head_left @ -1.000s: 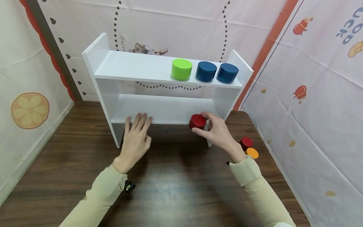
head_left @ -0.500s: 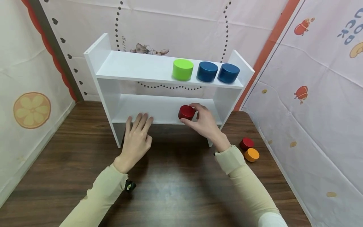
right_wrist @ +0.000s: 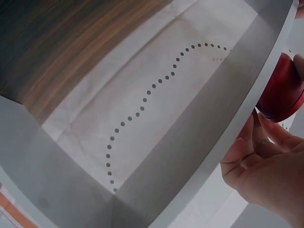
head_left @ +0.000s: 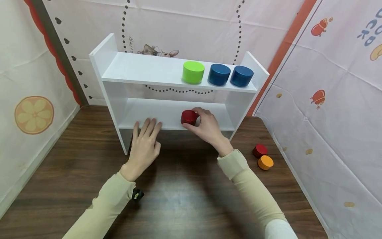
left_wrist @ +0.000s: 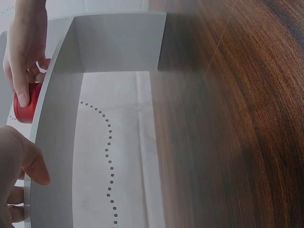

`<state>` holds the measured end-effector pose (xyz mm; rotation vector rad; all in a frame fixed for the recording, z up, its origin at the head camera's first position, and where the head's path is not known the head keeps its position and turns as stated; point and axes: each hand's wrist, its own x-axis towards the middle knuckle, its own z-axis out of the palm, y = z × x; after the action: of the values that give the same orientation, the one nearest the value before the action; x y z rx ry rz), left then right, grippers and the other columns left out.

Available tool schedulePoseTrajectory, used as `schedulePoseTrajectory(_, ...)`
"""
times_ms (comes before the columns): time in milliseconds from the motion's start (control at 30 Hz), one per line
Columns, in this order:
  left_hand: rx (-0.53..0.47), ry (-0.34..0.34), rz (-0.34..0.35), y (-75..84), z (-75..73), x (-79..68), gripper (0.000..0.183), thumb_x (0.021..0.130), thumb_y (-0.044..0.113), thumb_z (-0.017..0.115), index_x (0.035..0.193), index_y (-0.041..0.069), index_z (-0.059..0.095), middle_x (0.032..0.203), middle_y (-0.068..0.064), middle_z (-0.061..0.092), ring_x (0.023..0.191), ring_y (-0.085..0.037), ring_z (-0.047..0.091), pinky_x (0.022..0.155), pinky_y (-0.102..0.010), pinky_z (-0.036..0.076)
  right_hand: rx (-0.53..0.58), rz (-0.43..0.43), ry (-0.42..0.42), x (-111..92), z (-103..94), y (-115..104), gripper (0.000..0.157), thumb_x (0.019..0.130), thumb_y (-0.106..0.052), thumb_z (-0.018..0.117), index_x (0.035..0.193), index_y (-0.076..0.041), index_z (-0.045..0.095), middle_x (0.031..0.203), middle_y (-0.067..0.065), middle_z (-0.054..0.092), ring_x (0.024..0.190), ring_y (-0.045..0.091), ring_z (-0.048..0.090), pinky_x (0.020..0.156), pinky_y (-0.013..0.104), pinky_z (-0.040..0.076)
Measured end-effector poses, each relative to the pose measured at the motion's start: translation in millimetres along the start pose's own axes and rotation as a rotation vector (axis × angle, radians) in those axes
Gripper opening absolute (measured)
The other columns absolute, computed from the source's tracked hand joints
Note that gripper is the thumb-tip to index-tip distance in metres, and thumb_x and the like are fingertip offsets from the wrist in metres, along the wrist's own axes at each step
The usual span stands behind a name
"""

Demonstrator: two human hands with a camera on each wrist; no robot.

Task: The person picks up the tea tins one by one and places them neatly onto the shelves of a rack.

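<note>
In the head view a short red cylinder (head_left: 188,117) is at the front of the lower board of a white shelf unit (head_left: 161,114). My right hand (head_left: 206,126) holds it between thumb and fingers from the right. The right wrist view shows the red cylinder (right_wrist: 283,90) just past the board's edge, seen from below. My left hand (head_left: 144,147) lies with fingers extended over the front edge of the lower board, left of the cylinder. From underneath, the left wrist view shows the left thumb (left_wrist: 35,166) in front of the board's underside.
A green cylinder (head_left: 193,72) and two blue cylinders, one (head_left: 219,75) beside the other (head_left: 241,76), stand on the top board. Right of the unit, another red cylinder (head_left: 260,150) and an orange cylinder (head_left: 265,162) sit on the wooden table (head_left: 179,199). Printed cloth hangs behind.
My right hand has carried the red cylinder leftward and slightly back, from the right end of the lower board toward its middle. The left hand has stayed on the edge.
</note>
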<state>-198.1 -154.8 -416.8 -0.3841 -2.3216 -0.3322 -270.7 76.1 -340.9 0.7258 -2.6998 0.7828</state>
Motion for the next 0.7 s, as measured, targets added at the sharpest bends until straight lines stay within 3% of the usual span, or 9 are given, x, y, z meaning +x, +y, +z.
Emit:
schedulePoseTrajectory(267, 0.002, -0.007, -0.002, 0.1, -0.6, 0.3, 0.056, 0.077, 0.003, 0.056, 0.133, 0.005, 0.054, 0.140, -0.019, 0.053, 0.135, -0.037, 0.043, 0.112, -0.062, 0.022, -0.026, 0.009, 0.000, 0.4, 4.0, -2.5, 0.065, 0.080, -0.047, 0.072, 0.132, -0.013, 0.052, 0.125, 0.009, 0.061, 0.108, 0.025, 0.055, 0.092, 0.040, 0.050)
schedulePoseTrajectory(433, -0.001, -0.005, -0.002, 0.4, 0.0, -0.2, 0.057, 0.077, 0.003, 0.056, 0.133, 0.005, 0.055, 0.140, -0.019, 0.053, 0.135, -0.037, 0.044, 0.112, -0.062, 0.022, 0.001, 0.013, 0.005, -10.1, -4.4, -1.0, 0.069, 0.081, -0.048, 0.070, 0.136, -0.013, 0.049, 0.124, 0.009, 0.059, 0.106, 0.024, 0.055, 0.093, 0.042, 0.048)
schedulePoseTrajectory(533, -0.002, -0.001, -0.001, 0.8, -0.1, -0.2, 0.056, 0.077, 0.003, 0.056, 0.133, 0.005, 0.055, 0.140, -0.019, 0.053, 0.134, -0.037, 0.044, 0.112, -0.062, 0.022, 0.041, -0.004, 0.067, -23.1, -13.8, 4.9, 0.065, 0.082, -0.044, 0.071, 0.134, -0.010, 0.051, 0.116, 0.010, 0.062, 0.092, 0.024, 0.057, 0.081, 0.039, 0.049)
schedulePoseTrajectory(700, 0.002, 0.007, -0.001, 1.4, 0.1, 0.3, 0.056, 0.076, 0.003, 0.055, 0.132, 0.005, 0.055, 0.139, -0.019, 0.053, 0.134, -0.037, 0.044, 0.112, -0.062, 0.022, 0.076, -0.047, 0.246, -50.3, -28.5, 29.2, 0.045, 0.084, -0.029, 0.072, 0.120, -0.003, 0.061, 0.098, 0.013, 0.067, 0.072, 0.023, 0.056, 0.065, 0.031, 0.046)
